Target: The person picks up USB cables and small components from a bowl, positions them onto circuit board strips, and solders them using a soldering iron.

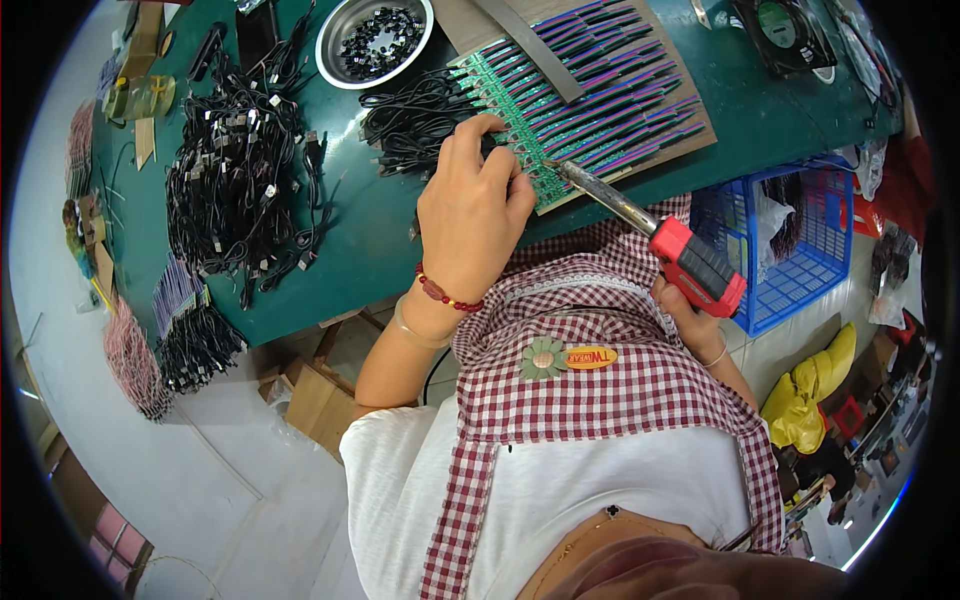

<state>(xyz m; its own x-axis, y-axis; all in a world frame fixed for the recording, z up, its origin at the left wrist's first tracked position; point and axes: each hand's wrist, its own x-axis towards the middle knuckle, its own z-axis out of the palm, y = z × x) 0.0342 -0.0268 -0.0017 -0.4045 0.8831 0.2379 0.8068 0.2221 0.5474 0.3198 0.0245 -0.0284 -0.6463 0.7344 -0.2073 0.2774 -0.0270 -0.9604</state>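
My right hand (690,315) grips the red and black handle of a soldering iron (640,220). Its metal tip reaches the lower part of a green circuit board strip (510,115). My left hand (468,205) is closed in a pinch at the strip's left edge, on what looks like the end of a black cable; the fingers hide most of it. Black cables (415,130) fan out to the left of the strip. Rows of dark, purple-edged wires (610,90) run off its right side, with a flat grey metal bar (535,50) lying across them.
A metal bowl (325,55) of small black connectors stands at the back. To the left, a big heap of black cables (225,190) covers part of the green table (330,265). At the right are a blue plastic basket (745,255) and a dark round spool (780,35).
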